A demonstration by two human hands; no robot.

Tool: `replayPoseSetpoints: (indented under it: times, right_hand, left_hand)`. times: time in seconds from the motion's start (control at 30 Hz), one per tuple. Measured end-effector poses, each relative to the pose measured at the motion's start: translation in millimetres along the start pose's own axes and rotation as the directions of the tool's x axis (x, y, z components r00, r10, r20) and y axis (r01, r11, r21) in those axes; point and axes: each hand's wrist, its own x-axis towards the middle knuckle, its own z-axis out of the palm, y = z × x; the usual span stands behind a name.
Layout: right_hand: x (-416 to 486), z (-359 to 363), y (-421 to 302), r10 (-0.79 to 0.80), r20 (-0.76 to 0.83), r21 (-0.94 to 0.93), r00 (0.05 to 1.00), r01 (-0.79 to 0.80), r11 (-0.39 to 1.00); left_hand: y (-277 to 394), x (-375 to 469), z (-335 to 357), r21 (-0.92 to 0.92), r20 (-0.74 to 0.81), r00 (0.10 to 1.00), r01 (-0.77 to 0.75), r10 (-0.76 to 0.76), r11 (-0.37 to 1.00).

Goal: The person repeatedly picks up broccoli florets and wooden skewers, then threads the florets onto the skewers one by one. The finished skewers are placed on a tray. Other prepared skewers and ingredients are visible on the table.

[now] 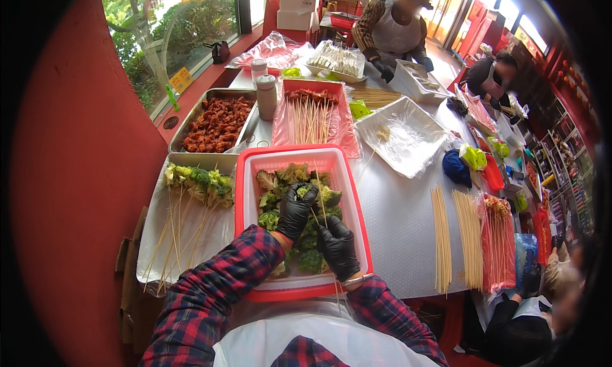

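Above a red-rimmed plastic basket (243,214) of broccoli florets (311,261), both my hands work in black gloves. My left hand (295,213) pinches a small broccoli floret (303,191), partly hidden by the fingers. In my right hand (338,247) are at least two thin bamboo skewers (320,187); their lower ends come out below the wrist. One skewer tip points towards the floret, but the fingers hide whether it has pierced it. On the left, a tray (155,252) lined with plastic film holds several finished broccoli skewers (201,178), heads at the far end.
Beyond the basket stand a steel pan of red marinated meat (217,120), a bottle (266,97) and a tray of meat skewers (311,113). A film-lined white tray (406,142) and bundles of bamboo skewers (466,238) lie right. Co-workers (394,32) work around the table.
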Motion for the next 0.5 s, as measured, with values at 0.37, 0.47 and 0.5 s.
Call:
replayPoseSetpoints:
  times: [0.37,0.47,0.5]
  right_hand:
    - [1.3,0.6,6.1,-0.108,-0.012,-0.118,0.994,0.105,0.987]
    - [3.0,-0.5,3.1,-0.091,0.011,-0.093,0.996,0.092,0.991]
    - [3.8,-1.0,1.7,-0.082,0.018,-0.081,0.996,0.083,0.993]
  left_hand:
    - [-6.0,-1.8,-2.1,-0.147,0.034,0.987,0.159,-0.156,0.976]
    - [0.6,-1.5,-5.9,-0.359,0.218,0.965,0.22,-0.148,0.907]
    - [8.4,-2.8,-5.9,-0.424,0.281,0.953,0.233,-0.117,0.875]
